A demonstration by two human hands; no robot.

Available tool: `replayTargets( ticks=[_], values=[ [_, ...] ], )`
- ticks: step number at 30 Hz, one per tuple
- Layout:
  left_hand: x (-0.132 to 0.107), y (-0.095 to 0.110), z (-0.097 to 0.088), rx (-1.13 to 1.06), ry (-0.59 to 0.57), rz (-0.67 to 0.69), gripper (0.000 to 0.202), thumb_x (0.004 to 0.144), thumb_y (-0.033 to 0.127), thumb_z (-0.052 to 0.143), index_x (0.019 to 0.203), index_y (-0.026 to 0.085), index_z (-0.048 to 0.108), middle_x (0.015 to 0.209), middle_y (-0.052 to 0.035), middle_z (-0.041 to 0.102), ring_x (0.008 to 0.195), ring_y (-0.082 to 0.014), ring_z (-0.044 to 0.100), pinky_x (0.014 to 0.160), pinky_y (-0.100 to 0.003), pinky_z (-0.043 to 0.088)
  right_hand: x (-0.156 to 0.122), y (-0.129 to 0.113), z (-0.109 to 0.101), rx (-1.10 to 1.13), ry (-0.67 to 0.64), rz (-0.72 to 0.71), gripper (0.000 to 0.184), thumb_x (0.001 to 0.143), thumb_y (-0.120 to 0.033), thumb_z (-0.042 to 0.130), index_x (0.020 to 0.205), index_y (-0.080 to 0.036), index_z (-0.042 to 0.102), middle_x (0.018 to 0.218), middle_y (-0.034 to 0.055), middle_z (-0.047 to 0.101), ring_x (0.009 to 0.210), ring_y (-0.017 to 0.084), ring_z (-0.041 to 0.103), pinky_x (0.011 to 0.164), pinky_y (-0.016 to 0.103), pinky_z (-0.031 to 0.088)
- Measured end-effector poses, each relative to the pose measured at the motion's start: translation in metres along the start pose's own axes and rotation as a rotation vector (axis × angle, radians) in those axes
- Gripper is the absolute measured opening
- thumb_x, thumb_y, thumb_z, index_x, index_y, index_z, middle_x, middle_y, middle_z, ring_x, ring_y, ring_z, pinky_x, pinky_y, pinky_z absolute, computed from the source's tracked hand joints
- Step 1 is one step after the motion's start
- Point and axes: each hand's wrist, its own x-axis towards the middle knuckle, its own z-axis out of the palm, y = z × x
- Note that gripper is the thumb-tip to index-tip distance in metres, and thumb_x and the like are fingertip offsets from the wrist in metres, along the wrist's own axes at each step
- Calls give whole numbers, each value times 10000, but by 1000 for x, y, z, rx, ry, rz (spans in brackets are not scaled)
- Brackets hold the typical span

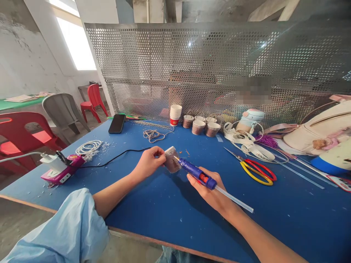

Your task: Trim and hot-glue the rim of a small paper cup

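- The person's left hand point(151, 160) has its thumb and fingers pinched on a small cup point(172, 165), brownish around its side and tilted above the table.
- The right hand point(210, 186) has its fingers wrapped around a blue glue gun point(193, 171); its nozzle points at the cup's side near the rim, and whether it touches cannot be told.
- A clear glue stick point(236, 199) juts from the gun's rear, over the right wrist.
- The blue table point(153, 215) lies below both hands, with a few orange scraps point(187, 152) just beyond the cup.
- Right of the gun lie scissors point(259, 177) with 1 red and 1 yellow handle, blades apart.
- Farther out, 5 brown-sided cups point(198, 128) stand grouped beside a stack of white-and-red paper cups point(176, 117).
- A loose tangle of twine point(149, 136) lies in front of the stack; a dark phone point(117, 123) lies to its left.
- At the left, a magenta power strip point(73, 165) holds plugs, near a coiled white cable point(88, 147) and pale shavings.
- At the right are a white strap point(257, 152), a blue-topped bottle point(252, 115) and a cream bag point(304, 137).
- A perforated metal screen point(153, 65) rises behind the table; 2 red chairs and 1 grey chair point(63, 106) stand left.
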Motion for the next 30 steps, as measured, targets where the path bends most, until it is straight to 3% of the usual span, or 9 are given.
replayTargets(
  ticks=[9, 13, 17, 20, 24, 30],
  values=[
    [-5, 0, 4, 256, 57, 59, 78, 729, 226, 544, 782, 184, 583, 639, 52, 556, 525, -85, 496, 530, -204, 377, 2, -13, -11, 42, 79, 115, 312, 797, -438, 597, 620, -217, 466, 551, -43, 408, 519, 113, 369, 520, 237, 376],
    [-7, -5, 6, 396, 92, 313, 155, 806, 197, 500, 920, 198, 605, 655, 50, 548, 523, -80, 474, 550, -197, 388, 4, -14, -15, 103, 110, 171, 356, 777, -492, 621, 609, -219, 466, 497, -54, 374, 453, 104, 336, 470, 251, 353],
    [-7, -14, 3, 534, 50, 639, 193, 913, 202, 440, 923, 181, 631, 728, -7, 590, 630, -108, 550, 617, -209, 447, 6, -11, -16, 115, 128, 179, 383, 773, -520, 627, 601, -214, 473, 482, -52, 376, 440, 103, 337, 430, 251, 319],
    [-7, -16, 2, 649, 20, 796, 248, 973, 221, 382, 1013, 150, 617, 776, -48, 602, 694, -135, 572, 652, -236, 491, 6, -10, -15, 107, 139, 147, 377, 780, -512, 626, 608, -213, 476, 477, -56, 368, 437, 97, 324, 418, 244, 300],
    [-10, -13, 4, 783, 3, 898, 298, 995, 284, 352, 1073, 131, 595, 818, -89, 600, 730, -171, 565, 676, -298, 537, 6, -11, -15, 114, 132, 146, 370, 785, -500, 623, 611, -214, 468, 473, -58, 371, 435, 97, 332, 418, 243, 296],
    [-14, -12, 5, 934, -49, 916, 403, 996, 409, 327, 1148, 121, 566, 842, -96, 571, 724, -187, 562, 623, -312, 553, 6, -13, -16, 128, 139, 154, 365, 777, -486, 625, 597, -221, 450, 481, -63, 370, 438, 97, 327, 435, 250, 298]
  ],
)
